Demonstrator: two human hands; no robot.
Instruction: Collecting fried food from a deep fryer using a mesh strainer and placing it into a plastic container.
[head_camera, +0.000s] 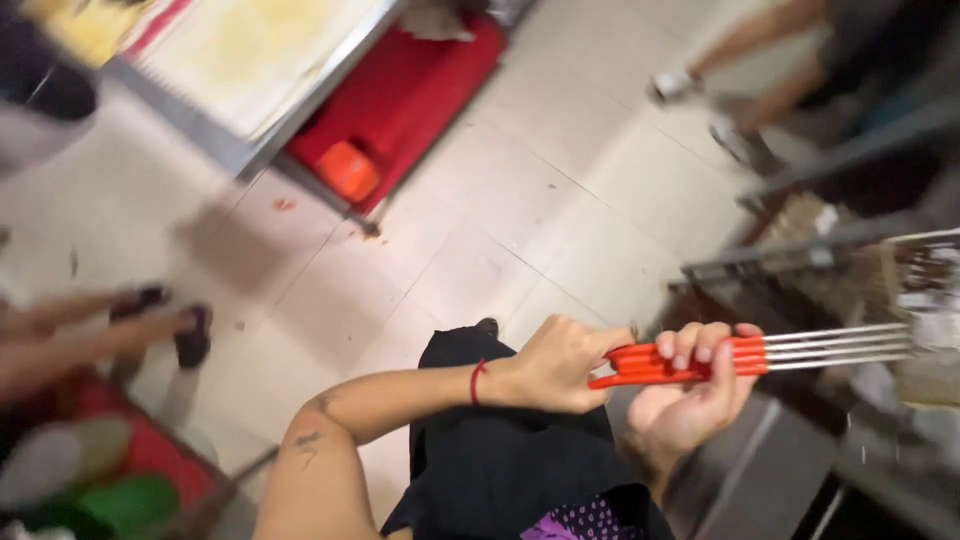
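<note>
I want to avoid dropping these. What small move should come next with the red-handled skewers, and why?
Probably steady them first: both the left hand and right hand clasp the red-handled skewers, whose metal rods fan apart toward the blurred grill rack.

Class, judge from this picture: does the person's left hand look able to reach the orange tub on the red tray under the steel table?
Probably not as things stand. The left hand grips the red-handled skewers together with the right hand, and the orange tub lies well away across open floor tiles.
</note>
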